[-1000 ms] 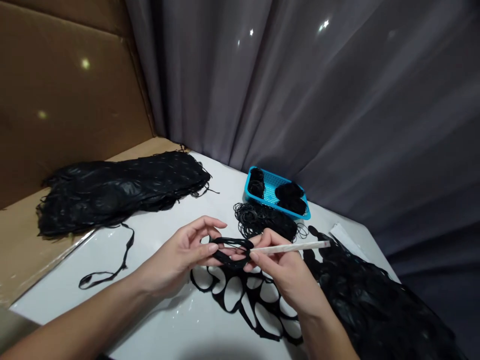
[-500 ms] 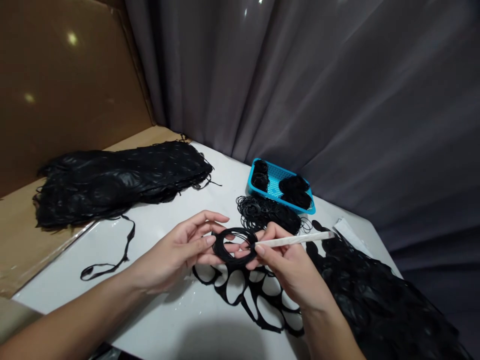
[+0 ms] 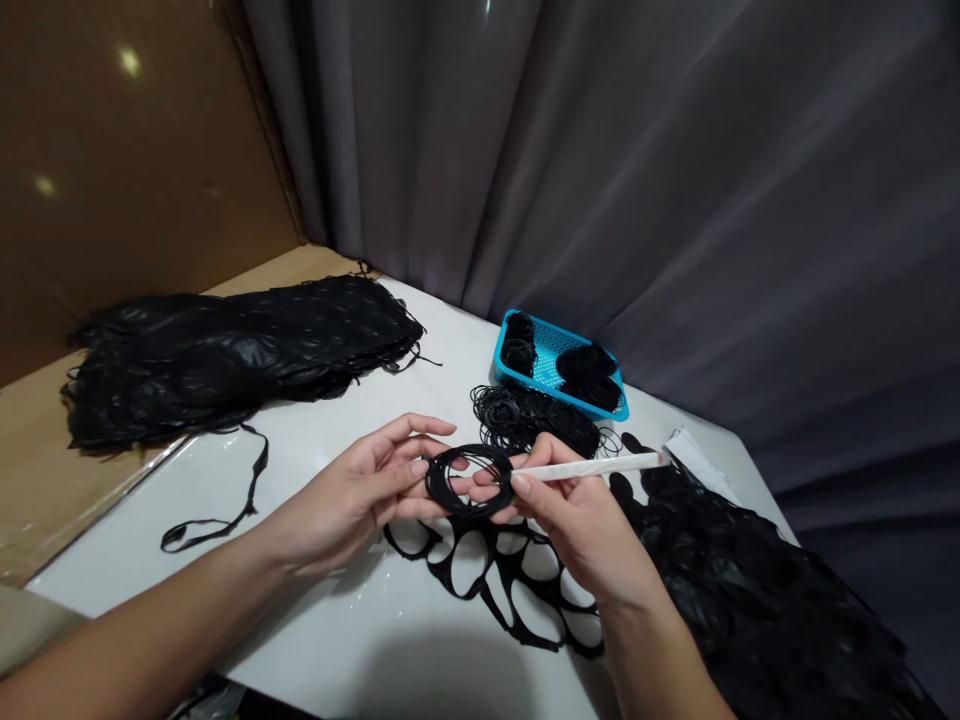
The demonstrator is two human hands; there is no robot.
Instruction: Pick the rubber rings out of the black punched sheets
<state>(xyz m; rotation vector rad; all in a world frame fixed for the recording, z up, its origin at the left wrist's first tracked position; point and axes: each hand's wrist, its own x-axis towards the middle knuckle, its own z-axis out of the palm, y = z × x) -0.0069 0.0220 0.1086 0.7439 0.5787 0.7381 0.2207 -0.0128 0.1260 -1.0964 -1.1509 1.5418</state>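
A bundle of thin black rings (image 3: 454, 500), like rubber O-rings, is stretched between my two hands above the table. My left hand (image 3: 382, 470) pinches its left side between thumb and fingers. My right hand (image 3: 566, 490) is closed around a slim white stick (image 3: 592, 466) with a dark tip, and its fingers also support the right side of the bundle. The stick's tip meets the rings there. Beneath my hands lies a black sheet strip with round holes (image 3: 517, 590), flat on the white table (image 3: 330, 640).
Behind my hands, a pile of loose black rings (image 3: 532, 415) lies against a blue basket (image 3: 559, 325) holding black ring bundles. A heap of black sheets (image 3: 240, 350) sits left, another heap (image 3: 765, 590) right. A curled black strip (image 3: 259, 470) lies left. A grey curtain (image 3: 600, 160) hangs behind.
The ring bundle is tilted slightly differently and its strands look more spread. Both hands keep their grip, and the view has shifted slightly.
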